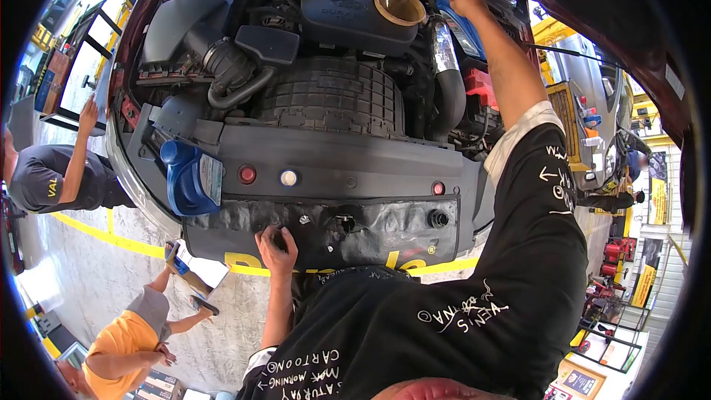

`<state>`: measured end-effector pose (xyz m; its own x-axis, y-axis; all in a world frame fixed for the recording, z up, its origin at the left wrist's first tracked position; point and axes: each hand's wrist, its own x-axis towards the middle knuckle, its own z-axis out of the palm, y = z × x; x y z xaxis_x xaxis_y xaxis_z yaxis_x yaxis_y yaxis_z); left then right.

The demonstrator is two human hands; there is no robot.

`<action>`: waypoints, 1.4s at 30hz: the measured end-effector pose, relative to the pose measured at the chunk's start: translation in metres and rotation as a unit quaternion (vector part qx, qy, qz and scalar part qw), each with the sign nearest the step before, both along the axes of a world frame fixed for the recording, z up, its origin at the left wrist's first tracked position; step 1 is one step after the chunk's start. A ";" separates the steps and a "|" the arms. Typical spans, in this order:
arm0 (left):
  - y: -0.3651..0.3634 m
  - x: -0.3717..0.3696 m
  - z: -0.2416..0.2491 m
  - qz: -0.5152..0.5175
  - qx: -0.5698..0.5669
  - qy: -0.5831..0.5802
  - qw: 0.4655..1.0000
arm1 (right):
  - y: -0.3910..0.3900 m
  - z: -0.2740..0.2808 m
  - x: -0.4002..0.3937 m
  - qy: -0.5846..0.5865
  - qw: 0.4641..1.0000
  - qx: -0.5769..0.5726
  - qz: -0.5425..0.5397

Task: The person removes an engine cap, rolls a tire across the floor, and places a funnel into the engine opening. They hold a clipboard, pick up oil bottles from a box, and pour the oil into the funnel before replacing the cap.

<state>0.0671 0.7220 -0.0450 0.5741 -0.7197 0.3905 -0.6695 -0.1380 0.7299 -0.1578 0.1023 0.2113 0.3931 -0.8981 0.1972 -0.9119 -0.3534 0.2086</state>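
Observation:
My right hand [466, 1] grips a blue oil bottle [461, 26], tipped over with its mouth at the rim of a tan funnel [398, 6]. A thin stream of liquid seems to run from the bottle into the funnel, which sits over the engine. On the black fender cover [370, 233] at the car's front, my left hand [276, 250] has its fingers curled around something dark that I cannot make out. Close to it, a second blue bottle [191, 179] lies on the front panel. A red cap [246, 174] and a white cap [289, 178] sit nearby.
A black engine cover [352, 4] and a ribbed air intake hose [226, 61] fill the bay. The raised hood [629, 22] hangs above on the right. One person in a dark shirt [55, 178] stands left; another in an orange shirt [118, 348] is lower left.

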 end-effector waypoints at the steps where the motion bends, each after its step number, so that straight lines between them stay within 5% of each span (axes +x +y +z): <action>1: 0.000 0.000 0.000 0.001 -0.003 -0.001 1.000 | 0.000 0.000 0.000 0.000 1.000 0.000 0.000; 27: 0.000 -0.001 -0.001 0.021 -0.004 0.012 1.000 | -0.014 -0.002 -0.009 0.034 0.999 -0.021 0.025; 29: -0.001 -0.003 0.006 0.048 0.016 0.019 0.999 | -0.005 -0.001 -0.009 -0.027 0.998 -0.027 0.050; 37: -0.003 0.004 0.015 0.026 -0.032 -0.006 0.999 | -0.086 -0.039 -0.052 0.019 0.990 -0.070 0.119; 42: -0.004 0.003 0.016 0.026 -0.043 -0.017 0.999 | -0.077 -0.032 -0.042 0.031 0.997 -0.041 0.057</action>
<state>0.0704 0.7178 -0.0285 0.5956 -0.6521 0.4691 -0.6874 -0.1115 0.7177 -0.2002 0.0255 0.1796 0.5054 -0.8286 0.2408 -0.8514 -0.4336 0.2951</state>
